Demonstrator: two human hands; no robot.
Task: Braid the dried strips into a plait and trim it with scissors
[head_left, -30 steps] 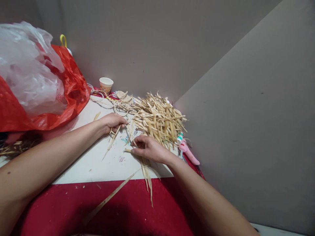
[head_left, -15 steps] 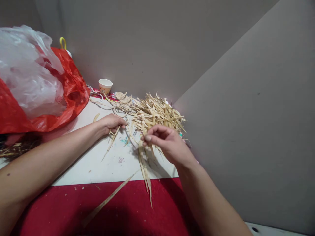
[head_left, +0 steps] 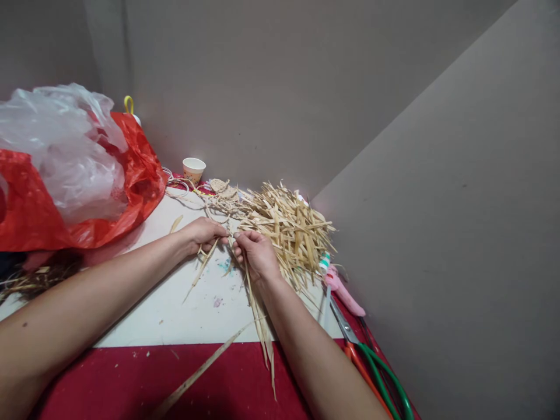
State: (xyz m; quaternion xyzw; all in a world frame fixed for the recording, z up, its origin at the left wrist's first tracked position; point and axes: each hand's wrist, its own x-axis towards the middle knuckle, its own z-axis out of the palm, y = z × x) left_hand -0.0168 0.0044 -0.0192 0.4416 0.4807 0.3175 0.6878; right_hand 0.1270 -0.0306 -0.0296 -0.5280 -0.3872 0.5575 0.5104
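Observation:
My left hand (head_left: pixel 205 234) is closed in a pinch on dried straw-coloured leaf strips, and a short strip (head_left: pixel 202 271) pokes out below it. Right beside it, my right hand (head_left: pixel 259 256) pinches the same work, thumb and forefinger almost meeting the left fingertips. From under my right hand, long leaf strips (head_left: pixel 262 338) hang down over the board's front edge. A thin twisted cord (head_left: pixel 221 204) lies just beyond my left hand. Behind my right hand is a heap of cut dry strips (head_left: pixel 291 224). The exact grip point is partly hidden by my fingers.
A red plastic bag (head_left: pixel 146 175) with clear plastic stands at left. A paper cup (head_left: pixel 193 169) is at the back. Green-and-orange-handled scissors (head_left: pixel 345 326) and a pink tool (head_left: pixel 343 291) lie right. A loose strip (head_left: pixel 203 372) crosses the red cloth (head_left: pixel 109 385); grey walls enclose the corner.
My right hand has moved left, up to my left hand. My left hand keeps its pinch. The view has shifted slightly, and the scissors and pink tool now show at right.

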